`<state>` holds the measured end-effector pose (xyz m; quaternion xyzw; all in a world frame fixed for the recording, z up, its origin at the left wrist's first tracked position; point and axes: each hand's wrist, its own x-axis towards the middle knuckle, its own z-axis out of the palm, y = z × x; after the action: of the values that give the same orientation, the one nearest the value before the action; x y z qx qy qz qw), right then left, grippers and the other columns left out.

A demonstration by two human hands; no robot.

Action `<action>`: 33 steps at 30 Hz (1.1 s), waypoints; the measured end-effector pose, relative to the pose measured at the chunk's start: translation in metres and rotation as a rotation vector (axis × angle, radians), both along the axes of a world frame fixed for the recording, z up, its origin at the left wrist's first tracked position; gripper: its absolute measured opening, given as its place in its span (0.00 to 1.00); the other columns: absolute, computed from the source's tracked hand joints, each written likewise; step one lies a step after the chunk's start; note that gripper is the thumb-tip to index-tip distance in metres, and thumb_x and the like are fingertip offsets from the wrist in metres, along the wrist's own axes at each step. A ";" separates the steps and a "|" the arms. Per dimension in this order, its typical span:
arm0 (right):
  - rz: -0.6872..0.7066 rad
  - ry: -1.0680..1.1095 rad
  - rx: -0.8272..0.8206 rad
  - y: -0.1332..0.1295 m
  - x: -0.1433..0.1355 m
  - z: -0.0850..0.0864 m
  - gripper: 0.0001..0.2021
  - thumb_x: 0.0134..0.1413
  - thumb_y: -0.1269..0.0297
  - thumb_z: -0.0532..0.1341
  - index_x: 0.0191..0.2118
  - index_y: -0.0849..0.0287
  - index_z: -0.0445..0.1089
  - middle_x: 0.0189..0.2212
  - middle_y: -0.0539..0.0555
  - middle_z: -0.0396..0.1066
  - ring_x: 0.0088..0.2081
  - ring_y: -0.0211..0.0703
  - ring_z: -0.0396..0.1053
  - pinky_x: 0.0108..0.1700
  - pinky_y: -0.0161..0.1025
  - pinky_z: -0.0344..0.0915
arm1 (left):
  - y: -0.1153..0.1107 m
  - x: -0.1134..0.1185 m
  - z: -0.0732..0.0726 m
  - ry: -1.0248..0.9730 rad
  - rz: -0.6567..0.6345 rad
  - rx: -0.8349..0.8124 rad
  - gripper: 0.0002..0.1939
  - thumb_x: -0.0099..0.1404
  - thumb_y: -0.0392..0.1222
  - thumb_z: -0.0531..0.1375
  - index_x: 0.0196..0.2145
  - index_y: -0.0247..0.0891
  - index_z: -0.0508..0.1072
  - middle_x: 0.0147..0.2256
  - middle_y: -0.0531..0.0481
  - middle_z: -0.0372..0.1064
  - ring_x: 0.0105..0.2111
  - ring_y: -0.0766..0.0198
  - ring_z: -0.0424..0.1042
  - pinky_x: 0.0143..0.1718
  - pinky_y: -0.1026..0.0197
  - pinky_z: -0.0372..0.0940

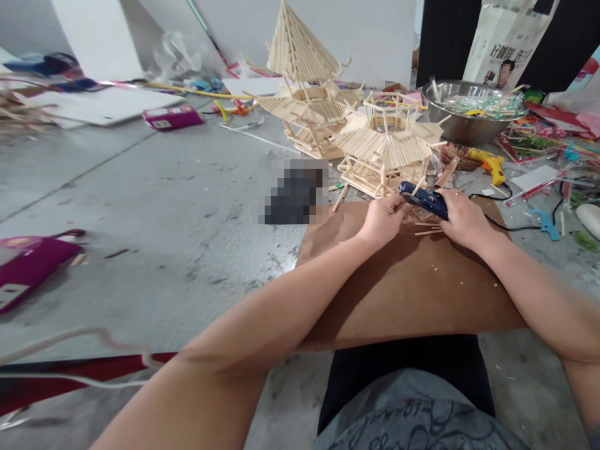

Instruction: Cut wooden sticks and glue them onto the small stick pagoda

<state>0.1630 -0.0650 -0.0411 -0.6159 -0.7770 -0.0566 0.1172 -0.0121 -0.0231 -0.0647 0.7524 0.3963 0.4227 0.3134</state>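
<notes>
My right hand [464, 219] is wrapped round a dark blue tool [429, 201], whose front end points left toward my other hand. My left hand [385, 219] is closed in a pinch beside that end; what it holds is too small to make out. Both hands are over a brown sheet [403, 294], on which a few thin wooden sticks [427, 230] lie. Just behind the hands stands a low wooden-stick structure [387, 153] with flared roof panels. A taller stick tower [309, 81] with a pointed roof is behind it to the left.
A metal bowl [462, 128] of wrapped items stands at the back right. Nearby lie a yellow glue gun [490, 164], a light blue clamp-like item [546, 225] and black cable. Purple packs [172, 117] lie left on the grey floor [201, 187]. A blurred dark object [295, 195] is beside the sheet.
</notes>
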 end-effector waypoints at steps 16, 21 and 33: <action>0.117 0.111 0.093 0.005 0.008 -0.012 0.28 0.38 0.74 0.53 0.52 0.62 0.55 0.47 0.64 0.64 0.48 0.56 0.63 0.48 0.53 0.61 | 0.000 -0.003 0.005 -0.047 -0.145 -0.213 0.14 0.62 0.40 0.52 0.20 0.35 0.64 0.12 0.56 0.59 0.12 0.72 0.61 0.16 0.70 0.55; 0.111 0.076 0.097 0.009 0.008 -0.015 0.28 0.39 0.73 0.53 0.52 0.66 0.55 0.46 0.65 0.64 0.48 0.56 0.63 0.49 0.52 0.60 | 0.017 -0.007 0.000 0.203 0.002 0.186 0.08 0.56 0.29 0.52 0.27 0.33 0.72 0.20 0.52 0.68 0.24 0.68 0.69 0.29 0.66 0.63; 0.142 0.083 0.084 0.009 0.011 -0.008 0.29 0.38 0.74 0.53 0.52 0.64 0.55 0.48 0.65 0.64 0.50 0.56 0.62 0.49 0.52 0.60 | -0.002 -0.001 0.007 0.160 -0.024 0.159 0.09 0.60 0.34 0.53 0.27 0.33 0.72 0.24 0.48 0.71 0.24 0.68 0.70 0.28 0.66 0.63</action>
<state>0.1742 -0.0563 -0.0494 -0.5554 -0.8103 -0.0552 0.1786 -0.0130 -0.0252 -0.0582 0.8109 0.3763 0.3874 0.2251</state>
